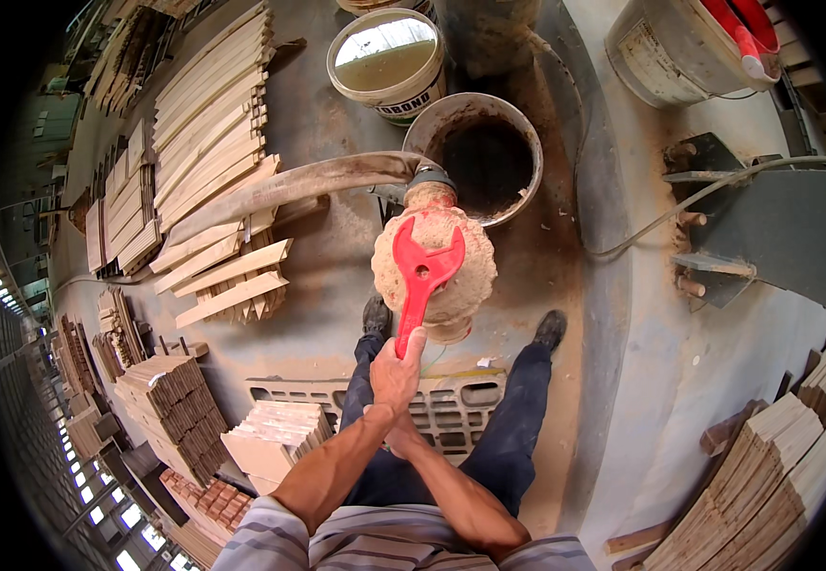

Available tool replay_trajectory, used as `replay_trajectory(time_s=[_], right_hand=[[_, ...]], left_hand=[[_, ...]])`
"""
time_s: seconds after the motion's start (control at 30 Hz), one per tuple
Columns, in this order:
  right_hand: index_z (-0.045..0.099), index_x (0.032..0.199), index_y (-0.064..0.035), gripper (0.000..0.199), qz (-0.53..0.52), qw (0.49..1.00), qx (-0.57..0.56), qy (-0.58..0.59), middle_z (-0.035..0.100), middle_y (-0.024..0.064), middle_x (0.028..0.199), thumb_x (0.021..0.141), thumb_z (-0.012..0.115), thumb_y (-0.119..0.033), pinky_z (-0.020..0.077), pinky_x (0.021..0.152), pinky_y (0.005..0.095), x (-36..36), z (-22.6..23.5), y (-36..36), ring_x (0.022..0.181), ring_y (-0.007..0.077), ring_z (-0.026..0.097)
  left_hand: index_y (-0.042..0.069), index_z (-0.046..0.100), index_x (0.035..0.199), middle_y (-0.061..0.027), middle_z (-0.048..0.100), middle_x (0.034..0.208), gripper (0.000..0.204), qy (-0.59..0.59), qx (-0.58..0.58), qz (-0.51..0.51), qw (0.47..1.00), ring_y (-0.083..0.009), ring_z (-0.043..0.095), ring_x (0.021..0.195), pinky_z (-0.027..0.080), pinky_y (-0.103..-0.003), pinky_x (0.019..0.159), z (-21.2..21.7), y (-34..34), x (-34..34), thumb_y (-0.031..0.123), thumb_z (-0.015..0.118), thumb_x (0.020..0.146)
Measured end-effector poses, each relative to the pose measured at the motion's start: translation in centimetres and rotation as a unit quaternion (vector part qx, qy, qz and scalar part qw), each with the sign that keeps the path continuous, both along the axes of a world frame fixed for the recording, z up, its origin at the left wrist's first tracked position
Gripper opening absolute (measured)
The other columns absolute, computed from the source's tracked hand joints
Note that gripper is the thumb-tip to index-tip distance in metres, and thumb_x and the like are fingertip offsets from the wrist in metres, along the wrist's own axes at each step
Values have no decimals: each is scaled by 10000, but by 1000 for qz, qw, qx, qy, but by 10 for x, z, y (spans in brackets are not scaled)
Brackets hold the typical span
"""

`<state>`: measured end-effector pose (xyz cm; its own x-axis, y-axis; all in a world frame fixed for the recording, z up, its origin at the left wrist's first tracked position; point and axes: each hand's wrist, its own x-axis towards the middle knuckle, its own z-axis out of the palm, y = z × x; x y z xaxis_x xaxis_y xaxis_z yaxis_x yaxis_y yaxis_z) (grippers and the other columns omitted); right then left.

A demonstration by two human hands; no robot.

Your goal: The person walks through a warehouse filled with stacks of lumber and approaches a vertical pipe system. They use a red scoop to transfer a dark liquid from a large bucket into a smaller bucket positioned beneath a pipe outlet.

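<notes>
My left hand (398, 373) is closed around the handle of a big red open-ended wrench (422, 271), its jaw pointing away from me. Directly beneath the wrench head is a round, scalloped fitting (475, 271) crusted with pale dust; whether the two touch I cannot tell. From a dark collar (430, 177) at the fitting's far end, a dirty flat hose (308, 181) runs off to the left. My right hand (401, 435) lies against my left wrist from below, its fingers mostly hidden.
Beyond the fitting stand an open, dark-stained bucket (534, 157) and a white bucket of murky liquid (398, 93). Stacked wooden boards (208, 124) lie left, more (746, 485) at lower right. A slotted plastic pallet (451, 414) is by my legs. A cable (622, 249) trails right.
</notes>
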<state>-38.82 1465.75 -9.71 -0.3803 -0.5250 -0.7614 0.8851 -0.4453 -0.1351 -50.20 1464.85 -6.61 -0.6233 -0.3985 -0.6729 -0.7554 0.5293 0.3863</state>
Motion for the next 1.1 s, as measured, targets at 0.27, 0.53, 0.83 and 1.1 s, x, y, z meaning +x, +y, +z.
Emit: replay_trajectory(time_s=[0.27,0.53,0.83,1.1], right_hand=[[446,775,-129,112,37,999,23,21,417,-27,609,798,555,-115,313,412,253,4,-3,8,497,88,416],[503,684,-75,145,17,999,42,22,443,-4,505,823,516,-116,283,333,245,14,-11,9,387,96,418],[526,693,-66,143,35,999,26,15,459,12,487,825,516,-120,287,329,248,10,-6,18,383,100,427],[526,678,-61,158,89,995,33,5,465,14,478,821,523,-127,295,330,253,0,5,27,374,106,435]], left_hand=[[17,604,804,-190,604,739,588,3,5,14,1000,-331,592,758,441,-382,700,-4,4,3,597,510,790],[-9,572,759,-44,495,632,546,44,10,24,999,-128,445,627,400,-299,586,-9,8,8,532,530,826],[0,603,799,-183,602,726,569,18,19,45,999,-290,593,736,443,-356,699,-1,13,4,563,525,803],[-5,605,813,-190,604,742,565,13,16,50,999,-300,593,751,442,-357,708,-5,14,6,556,530,801]])
